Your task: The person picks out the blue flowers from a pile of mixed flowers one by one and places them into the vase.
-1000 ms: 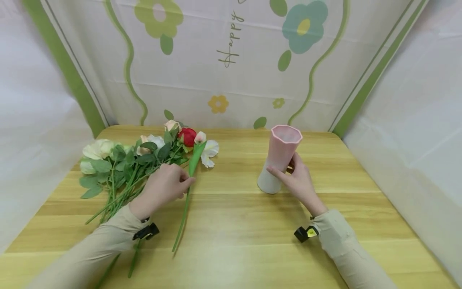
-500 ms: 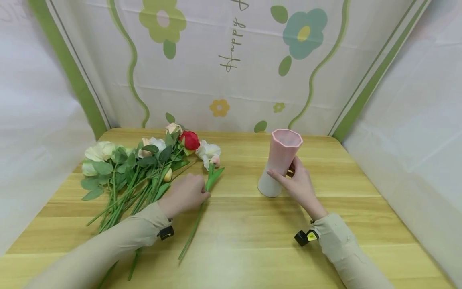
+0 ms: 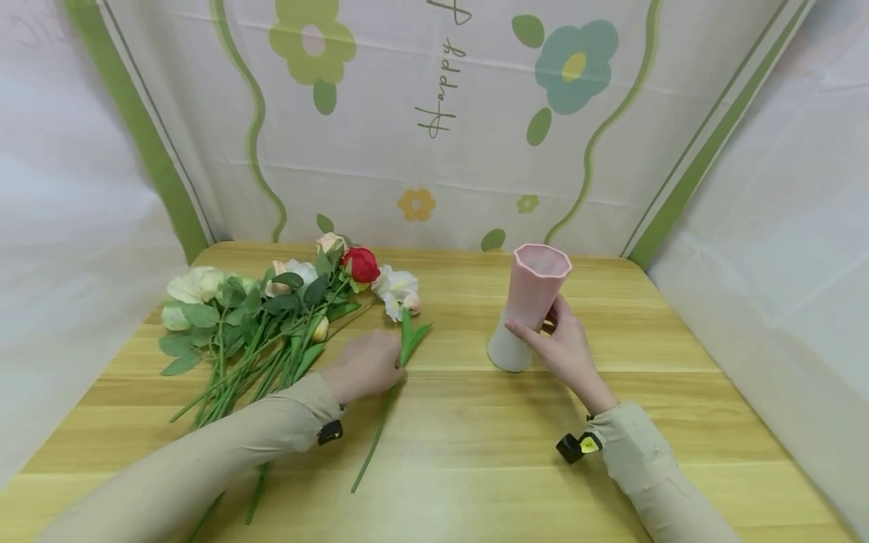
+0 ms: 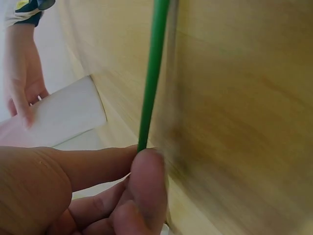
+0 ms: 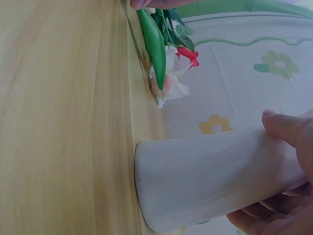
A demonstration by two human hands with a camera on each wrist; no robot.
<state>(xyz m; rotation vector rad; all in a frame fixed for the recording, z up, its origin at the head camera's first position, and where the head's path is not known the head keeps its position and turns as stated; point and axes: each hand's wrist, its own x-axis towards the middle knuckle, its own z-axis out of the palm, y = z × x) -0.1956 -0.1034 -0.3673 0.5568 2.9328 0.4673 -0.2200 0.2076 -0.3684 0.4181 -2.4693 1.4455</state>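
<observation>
Tulip [image 3: 409, 339] | axis slanted, bloom [image 3: 411, 303] away | left hand [image 3: 366, 366] pinching stem [image 4: 153, 73] | right hand [image 3: 566, 348] gripping vase [image 3: 529, 298]

We see a flared, smooth vase [image 3: 532, 294] shading from pink to white, a pale-pink-budded, green-leaved flower [image 3: 406, 342], a round red bloom [image 3: 361, 265], striped yellow-brown wooden tabletop [image 3: 468, 445], white cloth [image 3: 489, 162] with floral print.

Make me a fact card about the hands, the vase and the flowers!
Left hand: pinches a green stem below a pink bud
Right hand: holds the vase
Vase: pink top, white bottom, nothing sticking out
Other flowers: piled on the left, including one red flower
Table: wooden
Behind: white sheet with printed flowers
</observation>
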